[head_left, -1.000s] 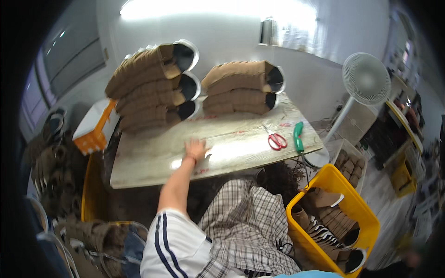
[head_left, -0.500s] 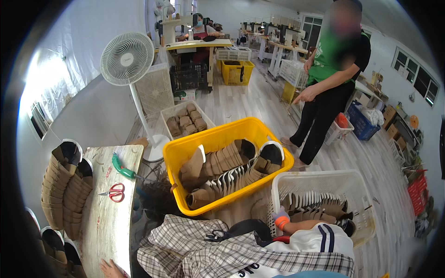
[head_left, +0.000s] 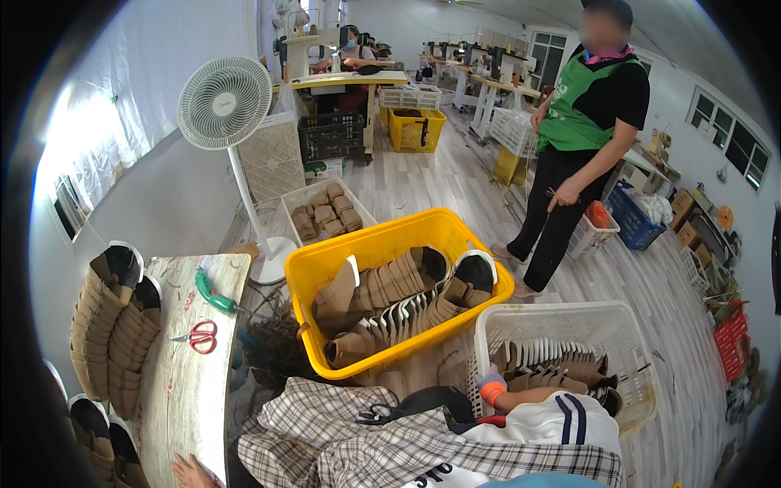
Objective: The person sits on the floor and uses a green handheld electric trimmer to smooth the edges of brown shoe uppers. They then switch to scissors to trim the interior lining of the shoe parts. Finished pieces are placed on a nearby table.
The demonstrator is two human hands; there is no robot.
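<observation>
My left hand (head_left: 192,472) lies with fingers stretched out on the near end of a worn, pale wooden table (head_left: 191,398). It holds nothing. My right hand (head_left: 490,379), in a greyish glove with an orange band at the wrist, is closed on the left rim of a white plastic basket (head_left: 569,310). Inside that basket are rows of nested brown shoe uppers (head_left: 553,376) with white edges. On the table, red-handled scissors (head_left: 200,336) and a green-handled tool (head_left: 215,291) lie far from my left hand.
A yellow crate (head_left: 389,231) of brown uppers stands ahead, against the white basket. Stacked uppers (head_left: 106,325) line the table's left. Behind are a standing fan (head_left: 224,103) and a box of brown pieces (head_left: 325,215). A person in a green apron (head_left: 573,106) stands at right.
The standing person has straightened up, and their pointing arm has dropped lower. My left hand has shifted slightly left on the table; my right hand stays at the basket rim.
</observation>
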